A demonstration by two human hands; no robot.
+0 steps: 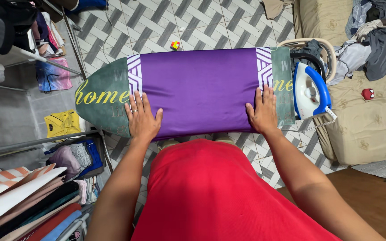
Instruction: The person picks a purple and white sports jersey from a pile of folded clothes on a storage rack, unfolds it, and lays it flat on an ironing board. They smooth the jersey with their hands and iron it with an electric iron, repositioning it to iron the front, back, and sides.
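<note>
While purple cloth (199, 87) lies on ironing board (103, 96), left hand (141, 118), right hand (262, 111) press flat, fingers spread, holding nothing.

left hand (141, 117) flat on purple cloth (199, 89) | right hand (262, 112) flat on it

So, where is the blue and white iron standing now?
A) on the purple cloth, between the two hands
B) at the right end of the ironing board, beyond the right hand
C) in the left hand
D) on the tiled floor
B: the iron stands at the ironing board's right end, past the right hand; both hands lie flat on the purple cloth.
</note>
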